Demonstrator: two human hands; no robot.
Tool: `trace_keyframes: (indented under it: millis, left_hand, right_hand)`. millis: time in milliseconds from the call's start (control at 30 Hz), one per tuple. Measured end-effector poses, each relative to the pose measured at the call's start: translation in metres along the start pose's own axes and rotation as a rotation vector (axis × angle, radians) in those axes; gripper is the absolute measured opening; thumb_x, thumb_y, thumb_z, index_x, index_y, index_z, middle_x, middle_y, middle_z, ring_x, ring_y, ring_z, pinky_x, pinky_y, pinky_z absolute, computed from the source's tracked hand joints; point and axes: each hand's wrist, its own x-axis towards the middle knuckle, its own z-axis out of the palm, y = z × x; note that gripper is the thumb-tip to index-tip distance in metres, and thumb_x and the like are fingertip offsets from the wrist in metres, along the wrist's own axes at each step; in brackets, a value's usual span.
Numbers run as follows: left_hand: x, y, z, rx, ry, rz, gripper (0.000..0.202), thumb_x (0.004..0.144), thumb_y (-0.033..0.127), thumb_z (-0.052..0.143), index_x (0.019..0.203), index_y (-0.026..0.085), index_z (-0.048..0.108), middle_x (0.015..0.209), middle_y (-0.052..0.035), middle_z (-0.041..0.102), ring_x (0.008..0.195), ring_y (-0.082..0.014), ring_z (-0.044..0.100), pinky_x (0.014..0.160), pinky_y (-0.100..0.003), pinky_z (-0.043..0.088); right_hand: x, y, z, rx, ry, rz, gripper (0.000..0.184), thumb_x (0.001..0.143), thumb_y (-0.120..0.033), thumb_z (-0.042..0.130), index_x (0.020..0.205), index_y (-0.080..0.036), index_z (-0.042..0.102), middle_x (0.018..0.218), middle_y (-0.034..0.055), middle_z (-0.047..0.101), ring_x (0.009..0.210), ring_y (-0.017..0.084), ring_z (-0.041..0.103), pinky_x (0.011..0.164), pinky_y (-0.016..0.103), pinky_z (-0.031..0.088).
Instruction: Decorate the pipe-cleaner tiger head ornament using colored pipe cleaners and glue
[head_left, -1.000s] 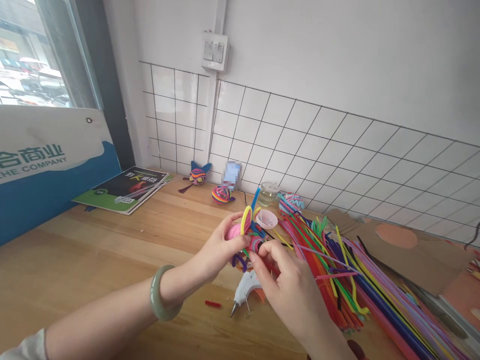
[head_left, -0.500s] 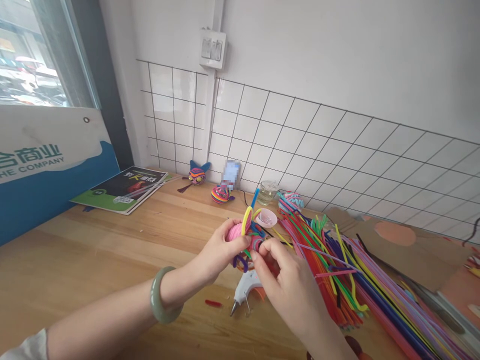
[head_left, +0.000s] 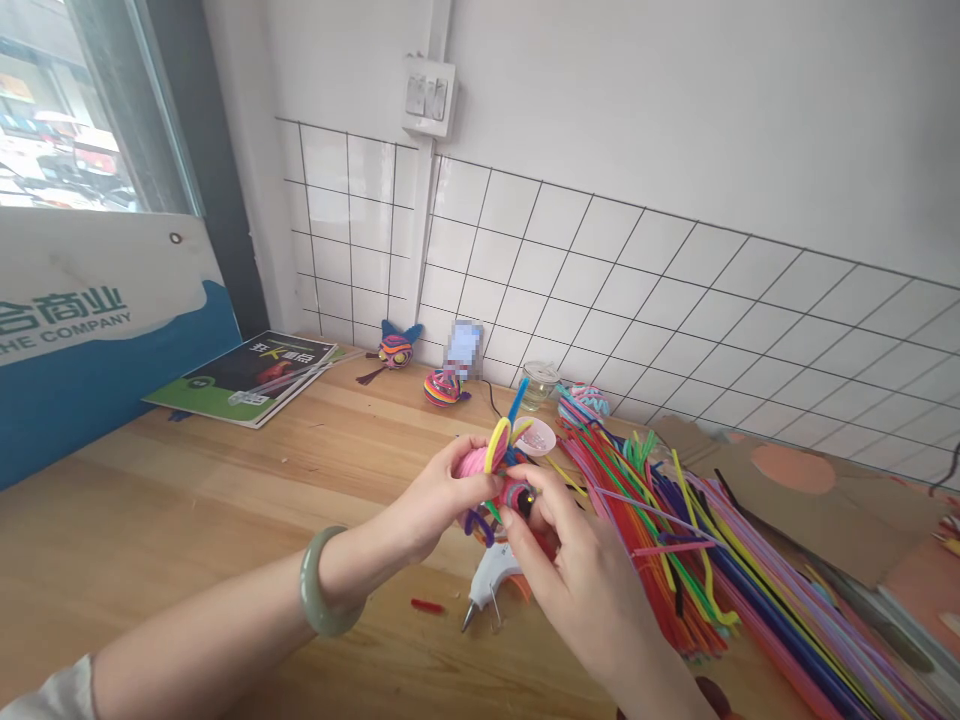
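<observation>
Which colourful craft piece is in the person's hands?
The pink one with the yellow loop, held by the left hand, right hand touching it; the blue-eared piece, striped piece and blue-pink piece sit by the wall.

The right hand (head_left: 577, 550) has its index finger shifted up and over the pink craft piece (head_left: 472, 462), wider apart from the thumb. Between them more of a black part (head_left: 525, 506) now shows, with a yellow speck, and the blue strip (head_left: 517, 402) stands slightly further right.
</observation>
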Motion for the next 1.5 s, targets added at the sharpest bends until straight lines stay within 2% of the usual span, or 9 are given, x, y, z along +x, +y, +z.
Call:
trace_keyframes:
  millis: [300, 467, 567, 833, 1133, 1300, 1500]
  left_hand:
    - [0.0, 0.003, -0.002, 0.022, -0.035, -0.019, 0.031, 0.074, 0.027, 0.066, 0.101, 0.017, 0.055, 0.075, 0.0019, 0.056, 0.058, -0.0082, 0.05, 0.048, -0.019, 0.037]
    - [-0.001, 0.003, -0.007, -0.041, -0.136, -0.004, 0.037, 0.077, 0.026, 0.064, 0.111, 0.017, 0.056, 0.093, -0.0036, 0.061, 0.073, -0.0123, 0.056, 0.06, -0.023, 0.044]
    - [-0.001, 0.005, -0.01, -0.082, -0.189, 0.011, 0.041, 0.078, 0.025, 0.062, 0.118, 0.018, 0.056, 0.093, -0.0045, 0.062, 0.073, -0.0125, 0.055, 0.061, -0.022, 0.043]
    - [-0.003, 0.01, -0.008, -0.087, -0.225, 0.043, 0.053, 0.071, 0.024, 0.073, 0.12, 0.017, 0.053, 0.111, -0.0092, 0.061, 0.093, -0.019, 0.058, 0.072, -0.027, 0.047]
    - [-0.004, 0.007, -0.008, -0.032, -0.18, 0.048, 0.048, 0.073, 0.022, 0.07, 0.118, 0.017, 0.054, 0.098, -0.0045, 0.061, 0.079, -0.0139, 0.057, 0.063, -0.023, 0.045]
    - [-0.003, 0.006, -0.01, -0.002, -0.193, 0.047, 0.048, 0.075, 0.021, 0.068, 0.12, 0.017, 0.053, 0.095, -0.004, 0.06, 0.075, -0.0126, 0.054, 0.06, -0.022, 0.043]
    - [-0.005, 0.008, -0.009, -0.01, -0.214, 0.042, 0.047, 0.076, 0.023, 0.067, 0.121, 0.018, 0.052, 0.104, -0.0066, 0.06, 0.087, -0.0175, 0.057, 0.069, -0.026, 0.046]
  right_hand:
    - [0.0, -0.001, 0.0, -0.005, 0.025, -0.053, 0.019, 0.092, -0.025, 0.047, 0.108, -0.021, 0.057, 0.056, -0.0062, 0.051, 0.049, 0.015, 0.054, 0.052, 0.025, 0.04]
    - [0.0, 0.002, -0.005, 0.009, 0.048, -0.04, 0.018, 0.093, -0.027, 0.048, 0.109, -0.024, 0.056, 0.057, -0.007, 0.05, 0.051, 0.013, 0.054, 0.052, 0.023, 0.04]
    - [0.0, 0.003, -0.009, 0.015, 0.066, -0.049, 0.017, 0.093, -0.027, 0.048, 0.108, -0.024, 0.055, 0.056, -0.0079, 0.05, 0.051, 0.012, 0.053, 0.051, 0.022, 0.04]
    - [-0.001, 0.003, -0.009, 0.016, 0.07, -0.059, 0.017, 0.092, -0.026, 0.048, 0.108, -0.024, 0.055, 0.057, -0.0069, 0.051, 0.051, 0.012, 0.053, 0.051, 0.021, 0.041]
    - [-0.002, 0.002, -0.006, 0.023, 0.063, -0.065, 0.017, 0.092, -0.026, 0.049, 0.108, -0.025, 0.055, 0.058, -0.0068, 0.05, 0.05, 0.012, 0.053, 0.051, 0.021, 0.041]
    - [-0.002, 0.002, -0.005, 0.043, 0.055, -0.063, 0.016, 0.092, -0.026, 0.049, 0.108, -0.025, 0.055, 0.058, -0.0073, 0.05, 0.05, 0.011, 0.053, 0.05, 0.02, 0.041]
    - [-0.002, 0.002, -0.008, 0.054, 0.07, -0.081, 0.016, 0.092, -0.024, 0.05, 0.107, -0.025, 0.055, 0.058, -0.0078, 0.049, 0.05, 0.01, 0.052, 0.052, 0.019, 0.041]
